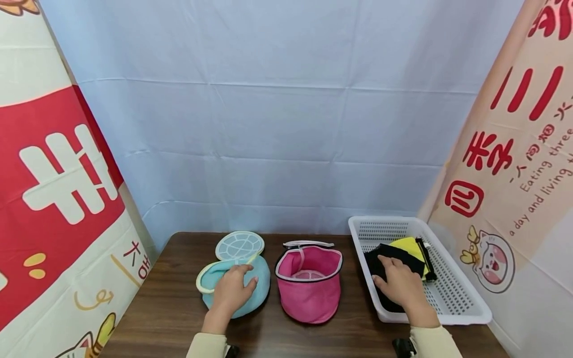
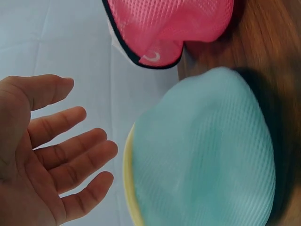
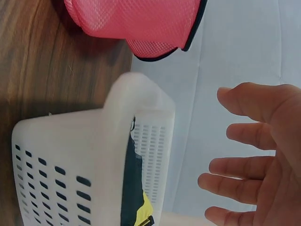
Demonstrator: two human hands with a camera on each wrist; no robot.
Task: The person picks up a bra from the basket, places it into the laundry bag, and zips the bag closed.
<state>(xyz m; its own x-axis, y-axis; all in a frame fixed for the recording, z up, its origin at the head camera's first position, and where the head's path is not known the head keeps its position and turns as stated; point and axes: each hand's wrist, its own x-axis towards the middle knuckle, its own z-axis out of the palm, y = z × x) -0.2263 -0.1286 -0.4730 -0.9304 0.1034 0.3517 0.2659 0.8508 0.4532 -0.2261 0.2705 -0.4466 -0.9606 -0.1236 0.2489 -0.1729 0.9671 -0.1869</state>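
My left hand [image 1: 234, 288] hovers over a light blue mesh bag [image 1: 258, 293] with a yellow rim, its round lid folded back behind. In the left wrist view the fingers spread loosely beside the blue bag [image 2: 202, 155], holding nothing. At the right, my right hand [image 1: 399, 283] is above a white plastic basket [image 1: 456, 293], over a black cloth [image 1: 380, 268] and a yellow cloth [image 1: 408, 246] with a black edge. Its fingers are relaxed and apart from the basket wall [image 3: 61, 155] in the right wrist view.
Between the hands stands a pink mesh bag [image 1: 309, 301] with black trim, its top unzipped and lid back. All of it rests on a dark wooden table [image 1: 165, 293]. A pale blue cloth backdrop [image 1: 277, 124] hangs behind, with printed curtains at both sides.
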